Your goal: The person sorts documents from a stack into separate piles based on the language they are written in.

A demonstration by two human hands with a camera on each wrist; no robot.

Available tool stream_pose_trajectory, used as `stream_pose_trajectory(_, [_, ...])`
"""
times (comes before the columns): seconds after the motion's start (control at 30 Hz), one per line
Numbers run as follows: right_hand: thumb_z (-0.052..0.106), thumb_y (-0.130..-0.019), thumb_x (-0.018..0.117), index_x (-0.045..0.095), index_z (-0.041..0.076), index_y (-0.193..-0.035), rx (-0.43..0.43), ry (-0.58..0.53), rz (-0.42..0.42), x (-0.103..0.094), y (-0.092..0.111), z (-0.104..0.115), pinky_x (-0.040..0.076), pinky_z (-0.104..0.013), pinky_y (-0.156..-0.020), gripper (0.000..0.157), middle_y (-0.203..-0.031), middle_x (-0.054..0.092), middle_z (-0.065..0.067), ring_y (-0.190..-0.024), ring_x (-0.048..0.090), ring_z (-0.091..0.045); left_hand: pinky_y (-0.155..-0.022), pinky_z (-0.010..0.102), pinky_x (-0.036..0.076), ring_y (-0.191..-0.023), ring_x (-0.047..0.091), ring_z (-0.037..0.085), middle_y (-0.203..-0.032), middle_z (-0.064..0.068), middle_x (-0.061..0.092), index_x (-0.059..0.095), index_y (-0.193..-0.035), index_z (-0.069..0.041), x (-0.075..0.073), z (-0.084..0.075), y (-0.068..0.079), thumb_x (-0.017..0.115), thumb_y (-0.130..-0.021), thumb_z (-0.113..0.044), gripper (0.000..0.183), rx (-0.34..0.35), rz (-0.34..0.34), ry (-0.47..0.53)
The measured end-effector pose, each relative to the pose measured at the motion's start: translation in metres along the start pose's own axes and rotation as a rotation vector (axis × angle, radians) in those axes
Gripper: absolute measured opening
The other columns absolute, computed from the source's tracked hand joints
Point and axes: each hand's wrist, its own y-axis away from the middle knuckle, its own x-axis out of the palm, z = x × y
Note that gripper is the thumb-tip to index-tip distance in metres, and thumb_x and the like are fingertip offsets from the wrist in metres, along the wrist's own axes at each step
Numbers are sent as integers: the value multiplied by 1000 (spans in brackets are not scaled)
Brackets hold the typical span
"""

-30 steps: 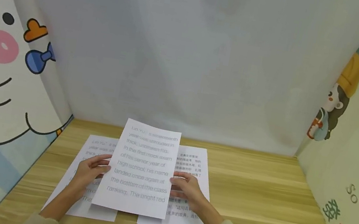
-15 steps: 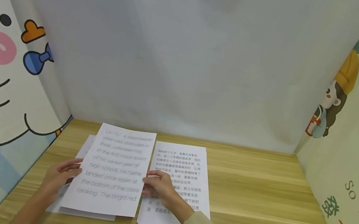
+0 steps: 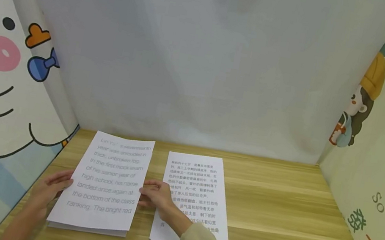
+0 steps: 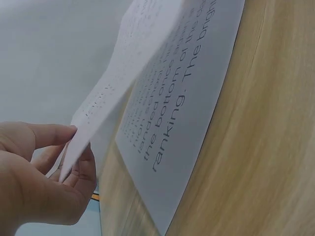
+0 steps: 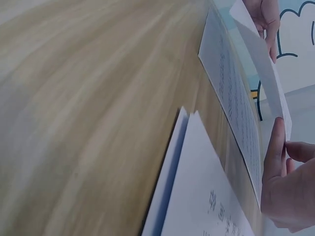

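A white sheet of paper [image 3: 105, 177] with large English print is held up between both hands. My left hand [image 3: 49, 193] pinches its left edge, thumb on the printed side; in the left wrist view the left hand [image 4: 49, 172] shows fingers behind the sheet. At the opposite edge my right hand [image 3: 159, 200] pinches the paper between thumb and fingers. Below it a matching English sheet [image 4: 182, 123] lies flat on the table, mostly covered in the head view; a gap shows between the two in both wrist views.
A small stack of sheets with Chinese print [image 3: 193, 180] lies to the right, partly under my right forearm. Its edges are slightly uneven in the right wrist view. The wooden table [image 3: 275, 220] meets a grey back wall [image 3: 202, 61] and printed side panels.
Both hands have carried the held sheet left and a little lower, from between the two piles to over the English sheet. The Chinese stack now shows more fully.
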Motion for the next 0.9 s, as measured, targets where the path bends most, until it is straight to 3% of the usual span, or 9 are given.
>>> stream_pose_trajectory(0.3, [0,-92,66,61,-6,-126,-25,32,-25,15,-6,-9,65,-36,-75,35,-106,74,-22,-76,72,-14,-71,19,53,-79,63,-4,-84,-31,66,69,-129,-21,-10,9,-3,71,-96,-16,33,19,-14,-16])
stream_pose_trajectory(0.47, [-2,-92,65,60,-7,-126,-2,39,-36,18,-7,-16,65,-34,-72,35,-104,74,-22,-74,70,-15,-71,18,53,-79,63,-4,-85,-29,66,67,-132,-11,-8,19,-7,72,-95,-15,38,32,-13,-51])
stream_pose_trajectory(0.77, [-3,-93,62,60,-11,-128,2,107,-36,13,-3,-15,65,-37,-72,36,-101,72,-24,-79,74,-21,-69,12,48,-79,58,-8,-102,-16,71,52,-145,1,-2,20,-10,70,-96,-15,55,22,-39,-151])
stream_pose_trajectory(0.9, [0,-96,62,58,-12,-130,18,107,-16,7,1,-13,65,-37,-76,37,-105,72,-25,-86,76,-27,-69,12,49,-78,58,-9,-98,-20,70,53,-144,1,-3,19,-8,69,-96,-14,53,21,-53,-163])
